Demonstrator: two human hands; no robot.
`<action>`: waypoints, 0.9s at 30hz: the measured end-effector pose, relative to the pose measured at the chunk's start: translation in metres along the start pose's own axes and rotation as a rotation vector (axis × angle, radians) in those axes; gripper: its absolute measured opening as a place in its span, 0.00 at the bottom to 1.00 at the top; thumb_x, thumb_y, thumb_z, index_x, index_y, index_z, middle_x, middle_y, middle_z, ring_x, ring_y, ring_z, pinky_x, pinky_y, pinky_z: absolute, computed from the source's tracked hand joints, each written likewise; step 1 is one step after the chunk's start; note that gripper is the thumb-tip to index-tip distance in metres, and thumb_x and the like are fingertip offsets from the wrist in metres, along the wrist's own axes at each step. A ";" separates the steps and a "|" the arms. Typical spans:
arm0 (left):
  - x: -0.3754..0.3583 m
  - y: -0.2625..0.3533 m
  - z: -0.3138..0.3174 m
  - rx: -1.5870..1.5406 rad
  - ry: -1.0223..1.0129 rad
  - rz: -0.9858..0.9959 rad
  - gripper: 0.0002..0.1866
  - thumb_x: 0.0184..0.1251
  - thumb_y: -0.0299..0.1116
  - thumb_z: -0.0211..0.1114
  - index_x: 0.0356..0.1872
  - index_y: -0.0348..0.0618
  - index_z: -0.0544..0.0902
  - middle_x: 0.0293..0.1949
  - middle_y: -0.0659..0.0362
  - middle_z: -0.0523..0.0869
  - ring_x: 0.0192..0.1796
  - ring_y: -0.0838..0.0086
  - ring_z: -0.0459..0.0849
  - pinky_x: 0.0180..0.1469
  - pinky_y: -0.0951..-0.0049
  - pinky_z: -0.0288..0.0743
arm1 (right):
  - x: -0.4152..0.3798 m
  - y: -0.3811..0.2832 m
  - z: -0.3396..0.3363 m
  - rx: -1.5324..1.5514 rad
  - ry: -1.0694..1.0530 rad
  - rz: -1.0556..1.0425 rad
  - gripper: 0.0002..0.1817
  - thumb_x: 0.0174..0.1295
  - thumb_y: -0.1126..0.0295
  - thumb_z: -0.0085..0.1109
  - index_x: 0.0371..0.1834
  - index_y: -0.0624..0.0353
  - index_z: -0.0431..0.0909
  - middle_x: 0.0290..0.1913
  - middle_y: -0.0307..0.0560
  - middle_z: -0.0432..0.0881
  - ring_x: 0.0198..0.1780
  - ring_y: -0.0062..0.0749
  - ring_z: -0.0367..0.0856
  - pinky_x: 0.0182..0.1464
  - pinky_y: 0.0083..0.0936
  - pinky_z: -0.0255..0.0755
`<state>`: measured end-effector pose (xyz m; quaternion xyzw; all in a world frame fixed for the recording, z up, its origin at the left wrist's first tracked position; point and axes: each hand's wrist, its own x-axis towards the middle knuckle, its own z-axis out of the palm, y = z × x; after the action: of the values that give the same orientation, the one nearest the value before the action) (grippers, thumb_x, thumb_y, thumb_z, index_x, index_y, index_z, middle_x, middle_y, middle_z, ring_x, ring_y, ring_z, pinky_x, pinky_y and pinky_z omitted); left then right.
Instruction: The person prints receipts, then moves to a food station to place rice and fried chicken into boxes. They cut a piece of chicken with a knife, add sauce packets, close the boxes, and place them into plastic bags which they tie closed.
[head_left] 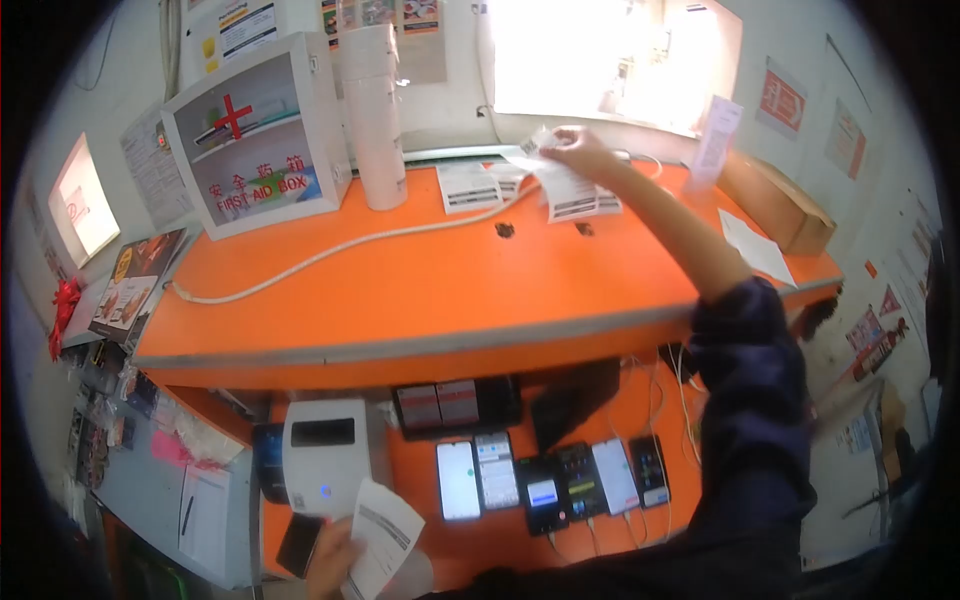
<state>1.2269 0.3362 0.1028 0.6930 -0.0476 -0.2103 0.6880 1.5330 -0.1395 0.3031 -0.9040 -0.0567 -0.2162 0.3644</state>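
At the bottom of the view, my left hand (335, 558) is closed around a white printed slip (385, 532), which tilts up to the right. My right hand (580, 150) reaches over to the back of the orange counter. Its fingers pinch another printed paper slip (571, 193), hanging over the counter top; the exact grip is blurred. Beside it, more printed slips (468, 188) lie near the back edge. A white label printer (335, 450) stands on the lower shelf, close to my left hand. Next to that hand lies a dark phone (299, 545).
Several lit phones, such as a white-screened one (459, 480), line the lower shelf with cables. The orange counter (400, 290) carries a first aid box (255, 135), a tall paper roll (375, 120), a white cable (330, 246) and a cardboard box (780, 205).
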 end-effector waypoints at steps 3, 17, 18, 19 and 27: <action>-0.001 -0.049 -0.016 -0.049 0.238 0.046 0.21 0.49 0.28 0.52 0.46 0.27 0.74 0.40 0.50 0.82 0.41 0.70 0.82 0.48 0.74 0.72 | 0.019 0.030 0.047 -0.692 0.416 -0.189 0.14 0.54 0.63 0.57 0.38 0.61 0.76 0.37 0.55 0.80 0.41 0.41 0.79 0.45 0.33 0.73; 0.023 0.021 0.047 0.402 0.295 -0.039 0.06 0.60 0.28 0.60 0.30 0.34 0.75 0.26 0.55 0.82 0.28 0.79 0.80 0.30 0.82 0.71 | 0.000 -0.052 0.058 -0.528 0.451 -0.750 0.13 0.60 0.66 0.46 0.45 0.57 0.74 0.45 0.52 0.74 0.42 0.43 0.77 0.47 0.34 0.70; 0.025 0.030 0.051 0.460 0.237 -0.083 0.07 0.59 0.29 0.62 0.29 0.35 0.77 0.25 0.55 0.82 0.28 0.78 0.80 0.29 0.82 0.71 | -0.058 -0.107 0.050 -0.406 0.039 -0.368 0.16 0.58 0.66 0.51 0.49 0.57 0.70 0.43 0.49 0.75 0.46 0.43 0.75 0.50 0.32 0.68; 0.025 0.028 0.053 0.456 0.235 -0.094 0.07 0.59 0.29 0.62 0.29 0.35 0.77 0.25 0.55 0.82 0.28 0.78 0.80 0.29 0.82 0.71 | -0.116 -0.154 0.048 -0.486 0.100 -1.006 0.18 0.55 0.66 0.55 0.49 0.56 0.70 0.44 0.47 0.75 0.46 0.43 0.74 0.50 0.33 0.68; -0.012 0.035 0.051 0.445 -0.084 0.178 0.07 0.55 0.28 0.64 0.30 0.33 0.81 0.21 0.59 0.81 0.26 0.81 0.78 0.29 0.81 0.69 | -0.329 -0.156 0.118 0.060 -1.115 -0.238 0.16 0.54 0.58 0.58 0.35 0.61 0.74 0.27 0.55 0.77 0.34 0.48 0.77 0.36 0.38 0.68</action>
<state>1.2058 0.2909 0.1418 0.8112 -0.1822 -0.1617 0.5316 1.2375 0.0725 0.1839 -0.8579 -0.3482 0.2558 0.2780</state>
